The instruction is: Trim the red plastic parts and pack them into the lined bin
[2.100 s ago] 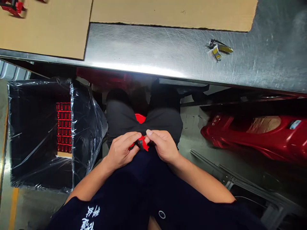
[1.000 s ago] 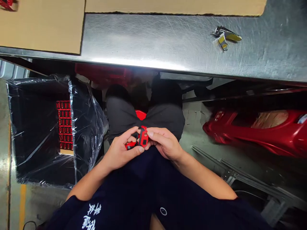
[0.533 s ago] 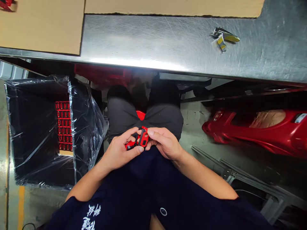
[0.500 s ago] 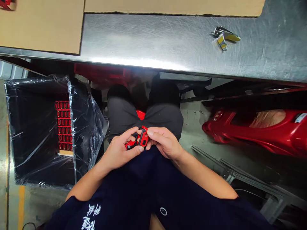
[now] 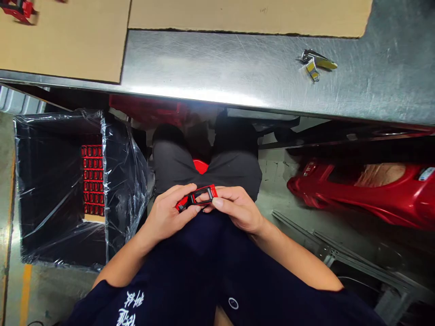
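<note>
- The left hand (image 5: 174, 206) is curled, its thumb and forefinger pinching the red-and-black frame (image 5: 212, 194) from below and above.
- The right hand (image 5: 239, 209) grips the frame's other end, thumb on the near side, fingers partly hidden behind.
- The frame sits between both hands, just above the lap, its window facing up; a fingertip shows through it, whose I cannot tell.
- A red-and-black bit (image 5: 181, 203) pokes out within the left hand; whether it belongs to the frame or is a second piece is unclear.
- Done, as far as it shows: six rows of parts (image 5: 92, 181) lie neatly in the plastic-lined bin (image 5: 50, 181) on the left. The bin's near wall may hide more.
- In hand: the frame, outside the bin; it looks mid-handling, and its stage cannot be judged.
- Perhaps left: red pieces (image 5: 22, 11) on the left cardboard (image 5: 71, 50), cut off by the view's edge. Whether they are finished or waiting does not show, nor does the total.
- The clippers (image 5: 317, 63) lie on the metal bench (image 5: 210, 65), well apart from both hands.
</note>
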Demonstrator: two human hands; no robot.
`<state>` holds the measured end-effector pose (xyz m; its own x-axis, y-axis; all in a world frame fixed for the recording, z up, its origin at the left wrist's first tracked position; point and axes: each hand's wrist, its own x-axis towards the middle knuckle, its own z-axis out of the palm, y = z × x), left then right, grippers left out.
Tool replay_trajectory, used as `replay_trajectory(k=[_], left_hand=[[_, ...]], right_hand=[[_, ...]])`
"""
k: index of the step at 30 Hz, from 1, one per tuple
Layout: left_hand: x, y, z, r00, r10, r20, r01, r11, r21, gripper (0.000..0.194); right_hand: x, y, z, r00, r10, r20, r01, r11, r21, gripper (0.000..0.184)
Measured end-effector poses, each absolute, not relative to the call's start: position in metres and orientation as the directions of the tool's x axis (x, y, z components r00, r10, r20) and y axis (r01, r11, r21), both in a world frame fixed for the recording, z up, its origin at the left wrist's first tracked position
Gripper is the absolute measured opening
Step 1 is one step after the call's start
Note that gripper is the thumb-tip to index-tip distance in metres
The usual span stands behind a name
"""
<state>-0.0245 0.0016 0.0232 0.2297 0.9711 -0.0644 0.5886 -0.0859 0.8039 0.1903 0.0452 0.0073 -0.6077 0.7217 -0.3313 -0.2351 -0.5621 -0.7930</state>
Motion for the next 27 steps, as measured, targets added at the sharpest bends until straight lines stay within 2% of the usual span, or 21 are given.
replay_trajectory(k=[12, 16, 22, 27], left_hand=[[-0.028, 0.006, 0.019, 0.234, 0.953, 0.193, 0.639, -0.300, 0.708, 0.037], [-0.028, 0.006, 0.017, 0.227, 0.952, 0.207, 0.661, -0.306, 0.685, 0.037], [-0.027, 0.007, 0.013, 0.241, 0.948, 0.210, 0.656, -0.318, 0.685, 0.033], [-0.025, 0.008, 0.013, 0.269, 0.928, 0.257, 0.641, -0.372, 0.671, 0.030]], right_hand=[[0.192, 0.045, 0.008, -0.556, 0.814, -0.165, -0.184, -0.315, -0.931, 0.020], [0.191, 0.046, 0.010, -0.549, 0.819, -0.169, -0.169, -0.306, -0.937, 0.019], [0.192, 0.047, 0.011, -0.567, 0.803, -0.186, -0.138, -0.315, -0.939, 0.027], [0.193, 0.043, 0.004, -0.590, 0.781, -0.206, -0.159, -0.363, -0.918, 0.045]])
